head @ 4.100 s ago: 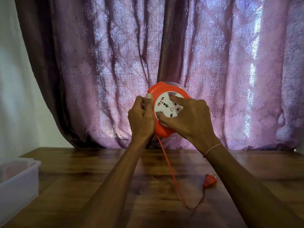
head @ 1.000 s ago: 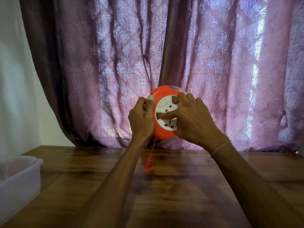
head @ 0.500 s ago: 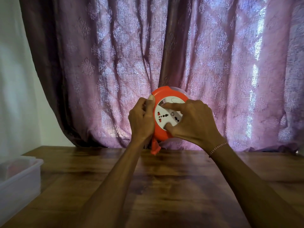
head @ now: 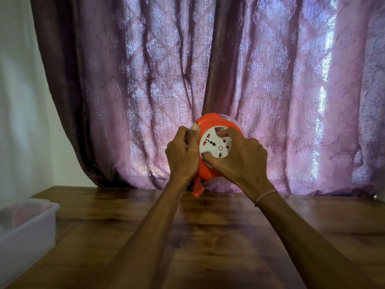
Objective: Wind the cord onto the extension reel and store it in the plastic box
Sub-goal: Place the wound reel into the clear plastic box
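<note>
I hold an orange extension reel [head: 210, 122] upright in the air above the wooden table [head: 208, 236]. My left hand [head: 182, 153] grips its left rim, thumb on top. My right hand [head: 239, 157] has its fingers on the white socket disc [head: 215, 146] in the reel's middle. The orange plug [head: 198, 189] hangs right under the reel, with no loose cord showing. A translucent plastic box [head: 27, 230] stands at the table's left edge, well away from both hands.
A purple patterned curtain [head: 229, 69] hangs close behind the reel along the table's far edge. A white wall [head: 18, 101] lies to the left. Something pinkish shows dimly inside the box.
The white disc has turned under my right hand. The cord that lay on the table has been drawn in, and the plug has risen to just below the reel.
</note>
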### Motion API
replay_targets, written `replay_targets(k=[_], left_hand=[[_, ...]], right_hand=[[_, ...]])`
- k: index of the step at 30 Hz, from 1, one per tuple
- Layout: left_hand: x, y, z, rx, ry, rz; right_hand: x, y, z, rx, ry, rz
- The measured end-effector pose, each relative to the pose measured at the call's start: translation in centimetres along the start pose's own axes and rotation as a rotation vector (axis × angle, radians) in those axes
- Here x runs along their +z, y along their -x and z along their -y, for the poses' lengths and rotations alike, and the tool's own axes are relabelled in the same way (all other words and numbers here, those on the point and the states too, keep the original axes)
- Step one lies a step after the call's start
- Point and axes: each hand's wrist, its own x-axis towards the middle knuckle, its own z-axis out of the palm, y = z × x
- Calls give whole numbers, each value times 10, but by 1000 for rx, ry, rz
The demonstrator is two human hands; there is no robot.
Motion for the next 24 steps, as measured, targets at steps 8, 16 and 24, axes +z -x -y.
replay_targets(k=[8, 16, 24], left_hand=[[-14, -10, -1, -148, 47, -68], [-37, 1, -21, -254, 188, -45], [-80, 25, -23, -296, 210, -95]], right_hand=[[-22, -14, -18, 64, -509, 88], [-19, 10, -1, 794, -1094, 281], [-3, 38, 65, 923, -1446, 300]])
